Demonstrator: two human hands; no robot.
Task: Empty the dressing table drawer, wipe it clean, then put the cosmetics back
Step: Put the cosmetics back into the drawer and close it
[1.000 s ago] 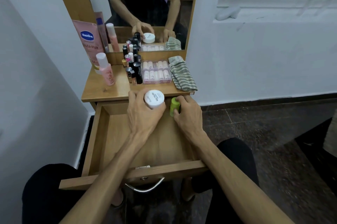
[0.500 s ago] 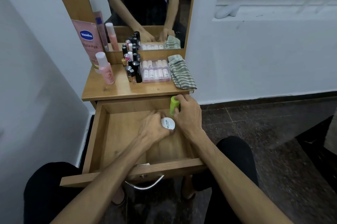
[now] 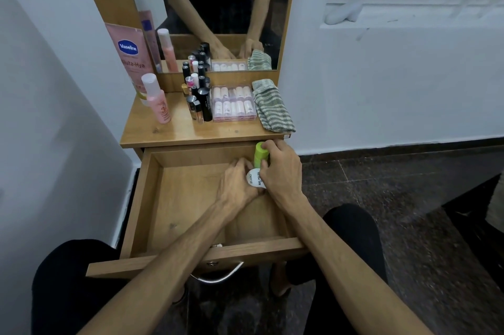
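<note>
1. The dressing table (image 3: 174, 134) stands in the corner against a white wall, with a mirror (image 3: 218, 7) rising from its back edge; the glass reflects the person's arms and dark shirt
2. Its drawer (image 3: 152, 198) is pulled far out over the person's knees, and most of its wooden floor lies bare
3. A folded green-and-white striped cloth (image 3: 272, 106) lies on the right end of the tabletop, just beside a clear box of small pale bottles (image 3: 234, 105)
4. A tall pink tube (image 3: 129, 56) leans against the left side of the mirror frame, and a pink bottle (image 3: 158, 102) with a pale cap stands in front of it
5. A cluster of dark slim tubes and bottles (image 3: 200, 94) stands upright between the pink bottle and the clear box
6. The left hand (image 3: 236, 184) reaches into the back right corner of the drawer with its fingers curled round a white round jar (image 3: 255, 179), which sits low in that corner with its printed lid facing up
7. The right hand (image 3: 282, 171) is close against the left one, touching the jar's edge; its fingers and thumb pinch a small green bottle (image 3: 259, 154)
8. The green bottle stands upright just behind the jar, up against the drawer's back right corner under the lip of the tabletop; I cannot tell whether its base rests on the drawer floor
</note>
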